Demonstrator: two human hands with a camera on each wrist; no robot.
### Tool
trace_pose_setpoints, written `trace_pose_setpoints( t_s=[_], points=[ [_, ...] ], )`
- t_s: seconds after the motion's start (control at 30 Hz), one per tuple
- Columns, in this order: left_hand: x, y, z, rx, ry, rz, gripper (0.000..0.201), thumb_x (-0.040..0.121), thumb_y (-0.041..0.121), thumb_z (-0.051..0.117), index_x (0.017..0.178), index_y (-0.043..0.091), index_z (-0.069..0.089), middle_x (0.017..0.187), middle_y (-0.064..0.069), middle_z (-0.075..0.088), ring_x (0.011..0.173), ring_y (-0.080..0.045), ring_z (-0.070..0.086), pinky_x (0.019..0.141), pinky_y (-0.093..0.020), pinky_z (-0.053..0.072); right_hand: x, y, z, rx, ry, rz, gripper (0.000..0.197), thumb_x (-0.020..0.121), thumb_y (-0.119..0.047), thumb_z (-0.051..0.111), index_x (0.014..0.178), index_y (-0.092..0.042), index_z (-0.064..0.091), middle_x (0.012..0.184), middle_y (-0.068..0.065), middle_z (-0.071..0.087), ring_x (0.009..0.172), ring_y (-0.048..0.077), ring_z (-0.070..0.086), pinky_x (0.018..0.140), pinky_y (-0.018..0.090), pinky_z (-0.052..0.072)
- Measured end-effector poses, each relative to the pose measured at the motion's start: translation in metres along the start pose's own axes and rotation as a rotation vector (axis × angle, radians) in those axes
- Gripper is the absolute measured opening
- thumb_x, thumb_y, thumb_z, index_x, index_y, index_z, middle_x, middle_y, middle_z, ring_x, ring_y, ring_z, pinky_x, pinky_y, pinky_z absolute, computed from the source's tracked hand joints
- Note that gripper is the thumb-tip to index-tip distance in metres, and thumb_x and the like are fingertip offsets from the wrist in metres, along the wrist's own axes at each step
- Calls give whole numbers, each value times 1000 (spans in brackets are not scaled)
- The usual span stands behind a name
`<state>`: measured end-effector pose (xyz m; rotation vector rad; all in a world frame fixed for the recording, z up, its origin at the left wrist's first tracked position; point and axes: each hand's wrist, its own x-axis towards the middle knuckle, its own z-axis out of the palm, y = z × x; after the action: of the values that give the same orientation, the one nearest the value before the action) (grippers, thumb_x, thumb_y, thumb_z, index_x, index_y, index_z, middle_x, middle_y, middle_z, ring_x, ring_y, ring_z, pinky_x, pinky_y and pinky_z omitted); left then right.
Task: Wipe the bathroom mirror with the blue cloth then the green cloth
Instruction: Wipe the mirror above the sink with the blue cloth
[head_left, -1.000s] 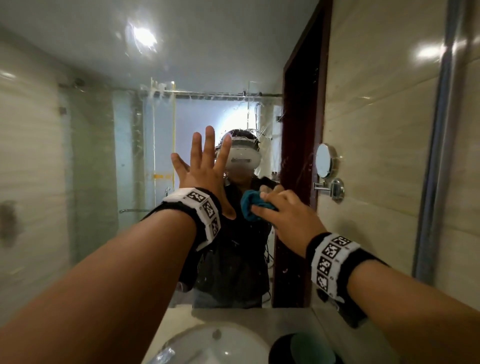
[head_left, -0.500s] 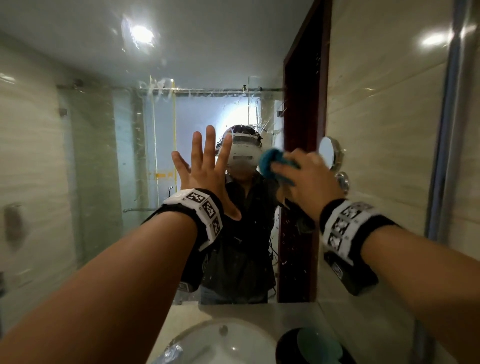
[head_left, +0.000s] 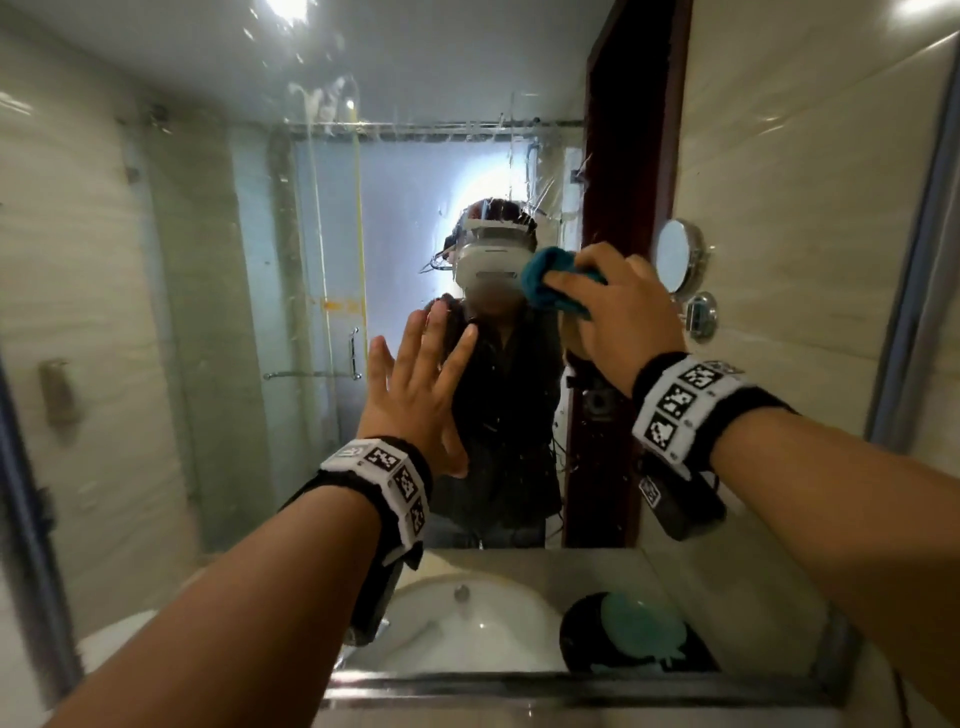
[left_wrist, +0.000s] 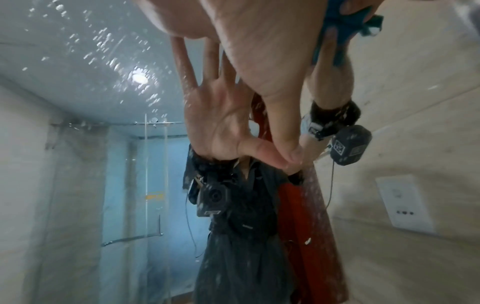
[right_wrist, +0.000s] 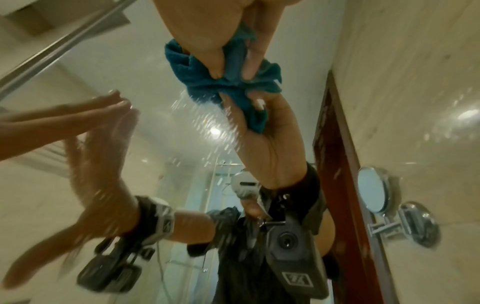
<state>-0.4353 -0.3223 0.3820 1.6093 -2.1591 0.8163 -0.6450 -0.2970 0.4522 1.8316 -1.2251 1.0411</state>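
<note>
Mirror (head_left: 171, 270), smooth glass speckled with droplets, is mid first-step wipe: right hand (head_left: 618, 312) pinches the bunched, nubby blue cloth (head_left: 545, 280) against its centre, left hand (head_left: 421, 384) spread flat on the glass; next likely more passes, green cloth not identifiable.

the room is dim and a bit green. a round ceiling light (left_wrist: 139, 77) shines in the mirror (head_left: 208, 260) and makes white glare, and wet drops on the glass sparkle around it. a pale blue glow comes from the back of the room. the pictures bend at the edges. the wrist pictures are smeary, and the left hand (right_wrist: 85, 115) looks blurred.
</note>
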Motion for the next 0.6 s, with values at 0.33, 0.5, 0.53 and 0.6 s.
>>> trace_pose_setpoints(
  t_s=[0.33,0.5,0.53,0.6],
  points=[
    [1,-3,17,-9,24,-3,155,47,75,73,133,23,-45,141,-11,-47,124,-30,-48,109,-57,-17,-87,-25,43,-44,-587,-234,64,82,-50,16,119,-23,61,118,9,50,107,29,43,89,42,40],
    [1,-1,15,-5,15,-15,156,45,75,74,133,22,-45,138,-12,-50,118,-30,-54,107,-56,-18,-31,-13,21,48,-136,34,37,87,-34,46,117,-22,62,113,10,48,100,28,43,80,32,40],
    [1,-1,15,-6,12,-16,157,45,75,74,132,22,-45,138,-12,-50,119,-30,-53,107,-56,-18,-19,-12,20,92,-26,75,29,87,-21,57,115,-22,64,109,11,49,97,30,45,78,34,44],
    [1,-1,17,-10,16,-14,157,45,75,74,131,22,-46,137,-12,-51,122,-32,-49,107,-57,-19,-6,-13,25,103,113,83,37,81,-6,67,114,-22,65,106,12,50,92,34,48,77,38,49]
  ],
)
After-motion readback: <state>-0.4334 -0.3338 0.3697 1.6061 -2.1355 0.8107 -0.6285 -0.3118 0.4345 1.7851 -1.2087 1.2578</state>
